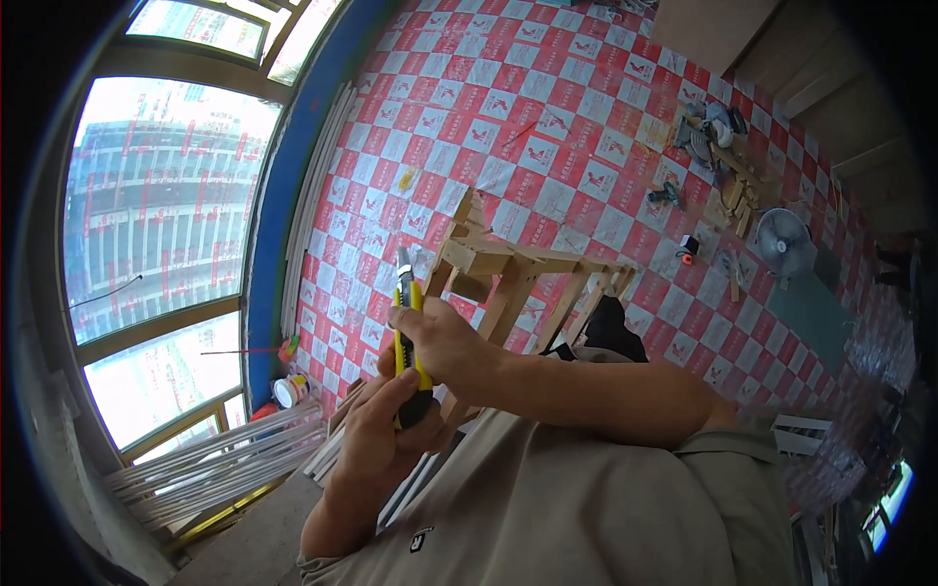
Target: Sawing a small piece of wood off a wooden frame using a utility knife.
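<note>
A yellow-and-black snap-off utility knife (405, 354) stands blade-up before the chest, between both hands. The left hand (379, 422) curls closed round its lower handle; the right hand (437, 342) closes on the upper part. It looks light and stiff, the blade likely brittle; hold the handle only.

Taupe shirt (606, 488), short sleeves (731, 445), small dark logo (420, 540)
</note>
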`<state>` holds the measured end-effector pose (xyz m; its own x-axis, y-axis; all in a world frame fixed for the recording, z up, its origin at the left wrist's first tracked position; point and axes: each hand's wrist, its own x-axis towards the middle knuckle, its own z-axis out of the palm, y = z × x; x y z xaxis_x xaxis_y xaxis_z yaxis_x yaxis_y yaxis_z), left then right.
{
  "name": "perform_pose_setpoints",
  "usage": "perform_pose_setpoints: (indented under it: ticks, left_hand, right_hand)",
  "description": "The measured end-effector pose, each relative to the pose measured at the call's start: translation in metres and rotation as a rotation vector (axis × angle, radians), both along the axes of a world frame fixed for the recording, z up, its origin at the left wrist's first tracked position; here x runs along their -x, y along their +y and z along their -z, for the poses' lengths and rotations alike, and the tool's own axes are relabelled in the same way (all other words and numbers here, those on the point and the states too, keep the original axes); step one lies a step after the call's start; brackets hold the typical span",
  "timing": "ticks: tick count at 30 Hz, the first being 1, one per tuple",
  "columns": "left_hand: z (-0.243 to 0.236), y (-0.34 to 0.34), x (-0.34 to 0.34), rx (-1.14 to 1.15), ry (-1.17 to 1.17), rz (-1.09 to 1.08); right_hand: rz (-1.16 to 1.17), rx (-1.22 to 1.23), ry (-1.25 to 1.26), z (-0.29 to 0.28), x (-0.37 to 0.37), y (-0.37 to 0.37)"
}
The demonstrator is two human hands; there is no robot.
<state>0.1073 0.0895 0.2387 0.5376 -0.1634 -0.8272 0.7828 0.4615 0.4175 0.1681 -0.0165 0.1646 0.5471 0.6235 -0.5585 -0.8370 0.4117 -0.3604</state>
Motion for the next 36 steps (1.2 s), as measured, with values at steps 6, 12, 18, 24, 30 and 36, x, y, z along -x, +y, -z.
perform_pose_setpoints:
  ticks: [6,12,18,24,30,36]
  left_hand:
    - [0.040,-0.024,-0.017,0.234,0.060,0.171]
    - [0.038,-0.031,-0.024,0.056,0.101,0.242]
    - [0.030,-0.038,-0.024,-0.022,0.130,0.158]
    - [0.011,-0.051,-0.019,-0.414,-0.023,0.451]
    - [-0.034,-0.035,-0.003,-0.570,-0.165,0.382]
    - [0.016,-0.035,-0.016,0.000,0.115,0.151]
  right_hand:
    - [0.277,0.097,0.100,0.027,0.018,-0.055]
    - [0.336,-0.082,0.190,0.044,0.014,-0.048]
    - [0.320,-0.132,0.269,0.050,0.014,-0.045]
    - [0.262,-0.435,0.252,0.058,0.024,-0.036]
    - [0.093,-0.462,0.135,-0.011,0.005,-0.025]
    - [0.294,-0.061,0.181,0.038,0.020,-0.038]
